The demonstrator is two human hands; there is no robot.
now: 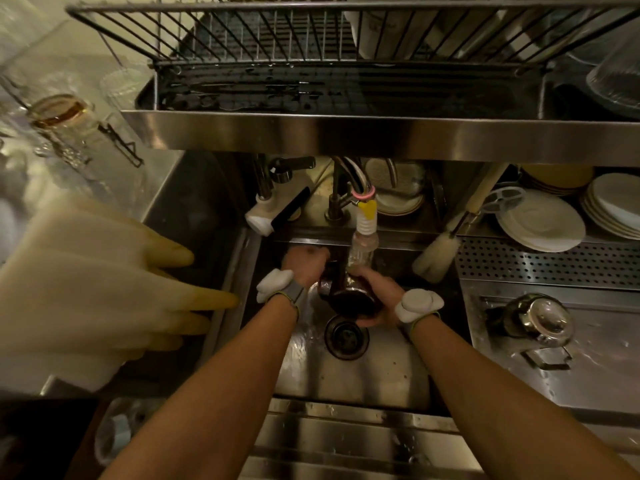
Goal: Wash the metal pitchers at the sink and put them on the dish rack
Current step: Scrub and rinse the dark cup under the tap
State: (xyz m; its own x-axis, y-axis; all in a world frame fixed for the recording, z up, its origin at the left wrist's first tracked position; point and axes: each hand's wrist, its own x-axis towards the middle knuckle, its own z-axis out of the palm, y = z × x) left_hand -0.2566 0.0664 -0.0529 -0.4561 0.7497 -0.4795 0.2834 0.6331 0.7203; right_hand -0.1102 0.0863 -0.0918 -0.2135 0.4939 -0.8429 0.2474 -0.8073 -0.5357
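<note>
A dark, shiny metal pitcher (349, 296) is tilted on its side over the sink (363, 375), right under the faucet nozzle (363, 244). My right hand (375, 289) cups its body from the right and below. My left hand (304, 263) grips its handle side at the upper left. A second metal pitcher (536, 318) stands on the wet drainboard to the right of the sink. The wire dish rack (277, 32) sits on the steel shelf above the sink, its left part bare.
The drain (346, 337) lies just below the pitcher. A bottle brush (438, 254) leans at the sink's back right. Stacked plates (543, 220) sit behind the perforated tray. Rubber gloves (104, 289) hang at the left, glassware (62, 116) above them.
</note>
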